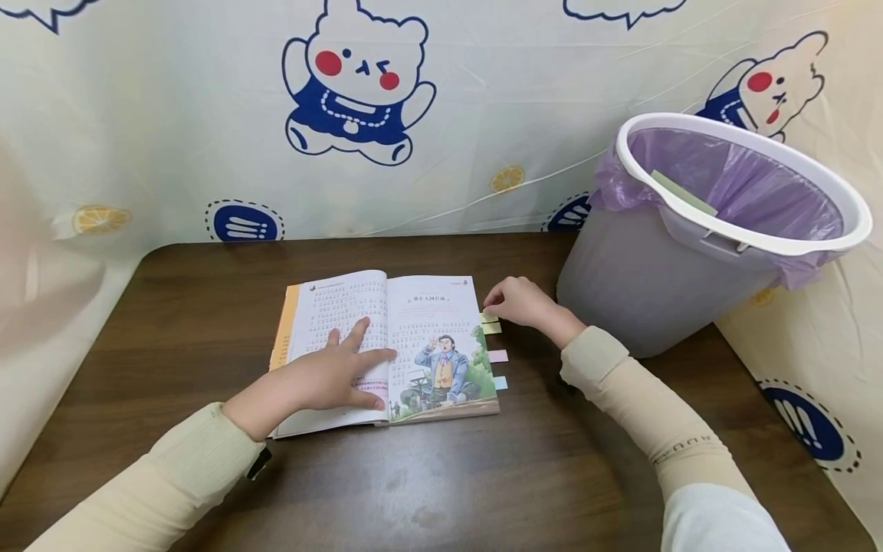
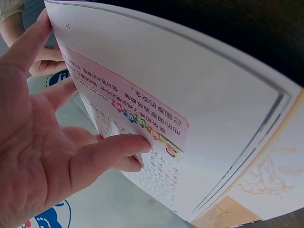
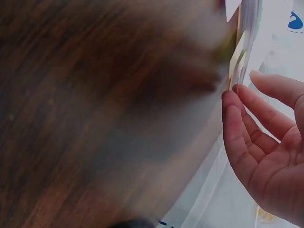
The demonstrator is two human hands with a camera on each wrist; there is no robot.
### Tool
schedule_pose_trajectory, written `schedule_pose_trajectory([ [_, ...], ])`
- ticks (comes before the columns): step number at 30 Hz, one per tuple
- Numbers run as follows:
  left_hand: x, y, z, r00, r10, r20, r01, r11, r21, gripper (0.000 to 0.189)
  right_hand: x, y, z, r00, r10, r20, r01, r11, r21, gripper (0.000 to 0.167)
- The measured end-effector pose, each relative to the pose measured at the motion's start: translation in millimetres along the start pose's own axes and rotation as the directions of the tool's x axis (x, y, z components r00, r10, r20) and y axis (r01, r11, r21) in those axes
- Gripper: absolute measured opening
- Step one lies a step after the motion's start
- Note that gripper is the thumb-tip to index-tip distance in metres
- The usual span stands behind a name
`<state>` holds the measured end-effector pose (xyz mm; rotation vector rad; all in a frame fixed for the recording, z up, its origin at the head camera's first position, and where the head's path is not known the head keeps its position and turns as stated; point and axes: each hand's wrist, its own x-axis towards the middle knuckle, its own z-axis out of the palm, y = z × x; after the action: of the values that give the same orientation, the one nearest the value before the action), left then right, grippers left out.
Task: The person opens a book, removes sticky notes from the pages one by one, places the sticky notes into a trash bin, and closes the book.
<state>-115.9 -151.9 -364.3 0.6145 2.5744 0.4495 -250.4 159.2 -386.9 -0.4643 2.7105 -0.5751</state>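
Note:
An open book (image 1: 431, 287) with Chinese text and a colour picture of a man lies on the brown table. My left hand (image 1: 334, 376) rests spread on its left page near the spine. In the left wrist view the fingers of that left hand (image 2: 71, 142) extend over the page. Along the book's right edge stick out yellow tabs (image 1: 492, 328), a pink tab (image 1: 498, 356) and a blue tab (image 1: 500, 382). At the topmost yellow tab is my right hand (image 1: 524, 303). Its fingertips touch the tab's edge in the right wrist view, the thumb standing a little apart.
A grey bin (image 1: 641, 268) with a white rim and purple liner stands at the right, tilted in view. A pale green strip (image 1: 683, 192) shows inside it. Behind the table (image 1: 441, 491) hangs a cartoon-printed curtain (image 1: 483, 100).

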Motion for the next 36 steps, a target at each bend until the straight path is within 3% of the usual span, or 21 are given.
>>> schedule_pose_trajectory([
  [16, 2.2, -1.8, -2.2, 1.000, 0.018, -0.017, -0.018, 1.000, 0.013, 0.078, 6.2, 4.0, 0.2, 0.998, -0.007, 0.058, 0.003, 0.998, 0.069, 0.013],
  [23, 4.8, -3.7, -5.5, 0.995, 0.004, -0.095, 0.001, 0.999, 0.047, 0.067, 5.2, 5.0, -3.7, 0.996, -0.025, 0.084, 0.010, 0.986, 0.169, 0.013],
  [29, 4.9, -3.5, -11.6, 0.985, -0.007, -0.171, 0.010, 1.000, 0.020, 0.063, 2.3, 5.1, -5.4, 0.996, -0.019, 0.083, -0.007, 0.954, 0.300, 0.015],
  [36, 8.2, -5.0, -22.8, 0.987, -0.034, -0.155, 0.037, 0.999, 0.018, 0.059, -1.1, 3.6, -8.9, 0.996, -0.018, 0.086, -0.022, 0.893, 0.450, 0.018],
])
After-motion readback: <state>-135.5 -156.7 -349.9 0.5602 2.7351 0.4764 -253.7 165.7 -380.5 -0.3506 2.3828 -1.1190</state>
